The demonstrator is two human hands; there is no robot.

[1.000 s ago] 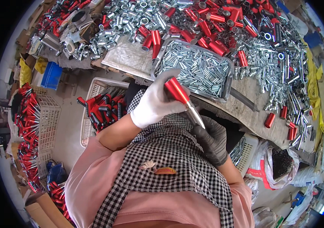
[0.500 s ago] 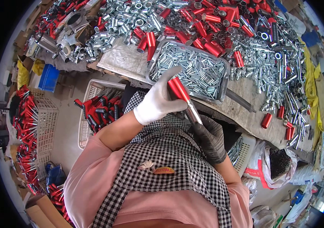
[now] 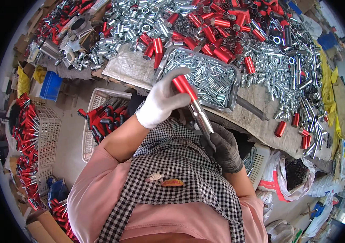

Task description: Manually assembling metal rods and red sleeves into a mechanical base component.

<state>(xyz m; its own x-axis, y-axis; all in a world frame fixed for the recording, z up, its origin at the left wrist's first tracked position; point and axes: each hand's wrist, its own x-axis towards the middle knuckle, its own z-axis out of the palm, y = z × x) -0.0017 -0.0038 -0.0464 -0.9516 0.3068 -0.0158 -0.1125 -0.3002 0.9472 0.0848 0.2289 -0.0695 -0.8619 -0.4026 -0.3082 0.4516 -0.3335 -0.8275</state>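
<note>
1. Before the checked apron point(image 3: 172, 156), the gray-gloved right hand point(image 3: 226, 150) is closed around the silver tube point(image 3: 200, 118) near its lower end.
2. Above, the white-gloved left hand point(image 3: 160, 102) curls around its red sleeve point(image 3: 184, 87).
3. Beyond, on the table point(image 3: 130, 69): a metal tray point(image 3: 237, 87) of pins point(image 3: 211, 77).

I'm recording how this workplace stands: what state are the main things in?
Red sleeve: tilted, in line with the metal tube
Left hand: gloved, curled about the sleeve
Right hand: gloved, gripping the tube
Metal tray: filled with metal pins
White basket: holding red parts
White sack: open
</note>
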